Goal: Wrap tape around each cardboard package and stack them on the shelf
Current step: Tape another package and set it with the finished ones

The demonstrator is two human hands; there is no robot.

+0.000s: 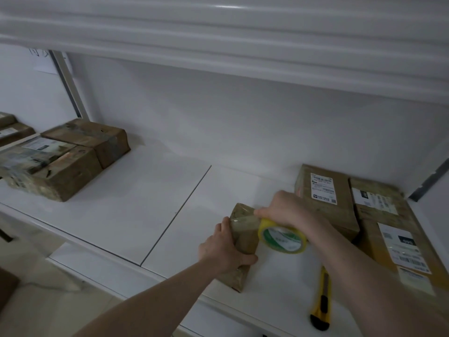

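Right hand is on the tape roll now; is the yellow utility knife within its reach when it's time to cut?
Probably yes. The utility knife lies uncovered on the shelf just below the right hand, nothing between them. That hand holds the tape roll, so it must free itself first.

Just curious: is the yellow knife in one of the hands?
No, the yellow knife lies alone on the shelf, near its front edge.

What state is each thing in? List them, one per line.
Small package: on the shelf, tape partly across its top.
Tape roll: strip drawn out onto the small package.
Left hand: grips the small package.
Right hand: holds the tape roll.
Knife: lying flat on the shelf, untouched.
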